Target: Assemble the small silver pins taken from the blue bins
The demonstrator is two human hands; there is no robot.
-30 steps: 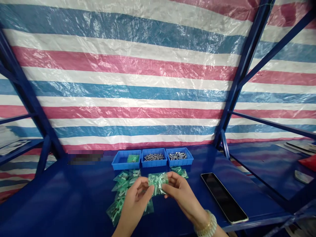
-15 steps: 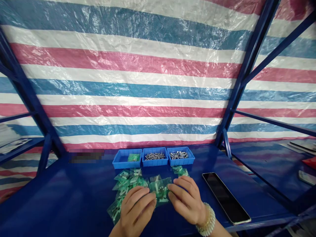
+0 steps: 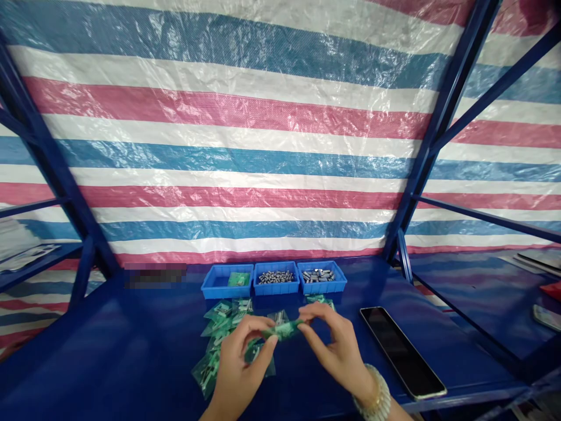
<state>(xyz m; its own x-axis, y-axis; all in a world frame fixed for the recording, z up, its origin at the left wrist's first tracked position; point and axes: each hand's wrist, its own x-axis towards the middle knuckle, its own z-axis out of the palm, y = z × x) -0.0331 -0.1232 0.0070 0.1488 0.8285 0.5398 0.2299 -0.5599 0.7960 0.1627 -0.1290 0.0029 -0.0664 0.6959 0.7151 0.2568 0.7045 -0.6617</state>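
Observation:
Between my two hands I hold a small green plastic bag (image 3: 286, 330), seen nearly edge-on, with pale parts inside that are too blurred to name. My left hand (image 3: 245, 356) pinches its left end between thumb and fingers. At the bag's right end, my right hand (image 3: 335, 348) does the same. Under and beside my left hand lies a pile of green plastic bags (image 3: 214, 345) with small metal parts in them. Just behind the held bag, another small bag (image 3: 279, 317) rests on the table. A few more bags (image 3: 319, 300) lie beyond my right hand.
Three blue bins stand in a row at the back: the left bin (image 3: 214, 292) has green bags, the middle bin (image 3: 276, 288) and right bin (image 3: 322, 287) hold small metal pieces. A phone (image 3: 402, 351) lies at right. Blue metal posts (image 3: 432, 152) flank the table.
The held bag has tipped from facing me to nearly edge-on. My hands have turned, so thumbs and fingertips now show in a pinch at both ends.

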